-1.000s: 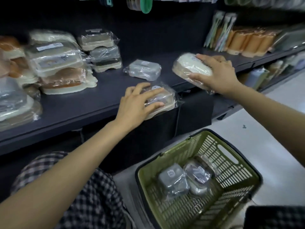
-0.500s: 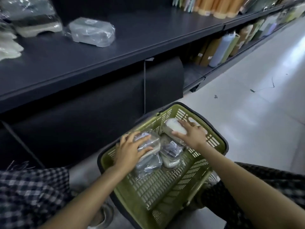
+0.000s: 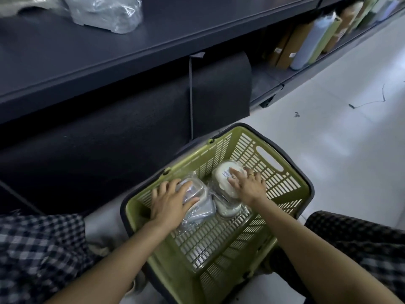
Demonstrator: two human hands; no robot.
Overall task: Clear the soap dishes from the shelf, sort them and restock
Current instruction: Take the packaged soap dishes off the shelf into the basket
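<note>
Left hand (image 3: 169, 199) grips a wrapped grey soap dish (image 3: 197, 194); right hand (image 3: 248, 185) lies flat-fingered on a white soap dish (image 3: 223, 176) in the green basket (image 3: 291, 183); slick wrappers could let stacked dishes slide.

Upright brown, pale blue and green rolled items (image 3: 306, 43) stand on the lower shelf, upper right of the frame. Pale glossy floor (image 3: 341, 132) fills the right, with dark scuff marks (image 3: 368, 102) on it.

No legible text; soap dish (image 3: 225, 178) label blurred
</note>
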